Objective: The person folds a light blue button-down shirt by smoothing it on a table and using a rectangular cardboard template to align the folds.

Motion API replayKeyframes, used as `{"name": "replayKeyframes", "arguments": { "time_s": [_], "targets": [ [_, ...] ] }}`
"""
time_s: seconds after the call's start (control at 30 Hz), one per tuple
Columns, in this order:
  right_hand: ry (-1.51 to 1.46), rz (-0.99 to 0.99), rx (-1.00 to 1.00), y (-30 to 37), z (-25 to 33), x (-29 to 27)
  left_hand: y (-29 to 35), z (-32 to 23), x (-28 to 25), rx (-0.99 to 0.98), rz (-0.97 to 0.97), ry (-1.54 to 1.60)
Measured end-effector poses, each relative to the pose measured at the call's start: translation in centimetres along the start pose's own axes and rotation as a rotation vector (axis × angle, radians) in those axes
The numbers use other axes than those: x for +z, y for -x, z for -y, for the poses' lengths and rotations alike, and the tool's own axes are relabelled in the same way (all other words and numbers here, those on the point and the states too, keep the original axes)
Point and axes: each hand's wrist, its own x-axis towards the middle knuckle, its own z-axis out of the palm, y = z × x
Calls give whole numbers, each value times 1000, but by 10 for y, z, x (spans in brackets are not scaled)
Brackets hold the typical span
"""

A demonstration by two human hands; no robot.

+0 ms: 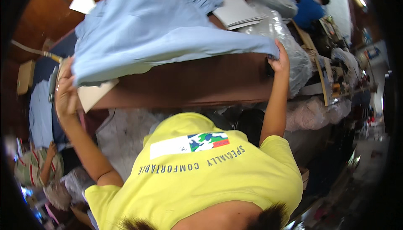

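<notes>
A light blue shirt is stretched between my hands above the brown tabletop, its near edge pulled into a long line. My left hand grips its left corner, the fingers partly behind the cloth. At the other end, my right hand pinches the right corner, thumb and fingers closed on it. The middle of the cloth slopes away from me toward the far side of the table. Under the left corner, a pale card sticks out past the table's front edge.
A stack of white sheets lies at the far right, beside clear plastic bags. A white card sits far left. An iron-like tool stands near my left hand. One person is at back right, another at left.
</notes>
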Motion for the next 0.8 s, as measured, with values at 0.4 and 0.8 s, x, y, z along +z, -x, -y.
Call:
{"name": "replayKeyframes", "arguments": {
  "time_s": [0.4,0.8],
  "targets": [
    [717,-277,270,36,-122,-96,99,246,-3,147,-464,-1764],
    [1866,-186,525,69,-63,-210,122,207,-25,-381,-459,-1505]
  ]
}}
